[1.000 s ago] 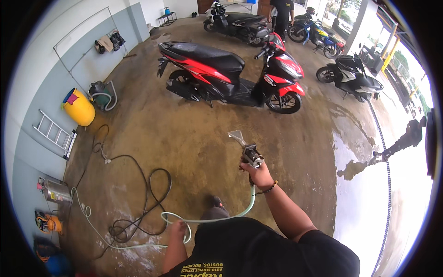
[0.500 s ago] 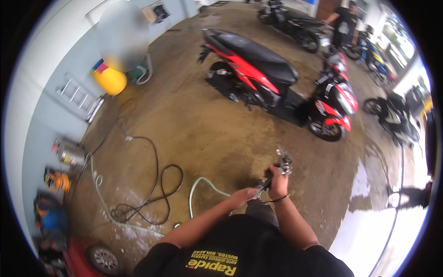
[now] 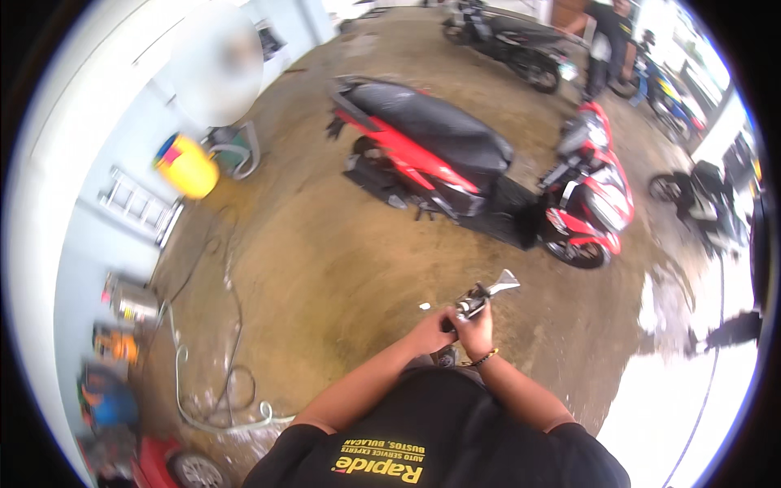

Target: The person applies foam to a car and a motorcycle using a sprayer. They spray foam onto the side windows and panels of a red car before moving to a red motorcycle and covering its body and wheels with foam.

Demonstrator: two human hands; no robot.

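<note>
My right hand is wrapped round a spray gun with a metal and dark body, held low in front of me. A pale fan shape flares from its front end; whether this is nozzle or spray I cannot tell. Close against the right, my left hand is closed on the gun's dark rear part, its fingers partly hidden. Beyond the gun stands a red and black scooter, apart from it, with its front wheel turned to the right. A pale green hose lies on the floor at left.
A dark hose trails over the wet floor. Along the left wall are a yellow drum, a ladder, a metal tank and a red car. Another person stands at the back right near parked motorcycles.
My hands have drawn closer together, the left moving right and up along the gun. The pale fan now shows at its front. The view has shifted, and the dark hose lies in straighter lines.
</note>
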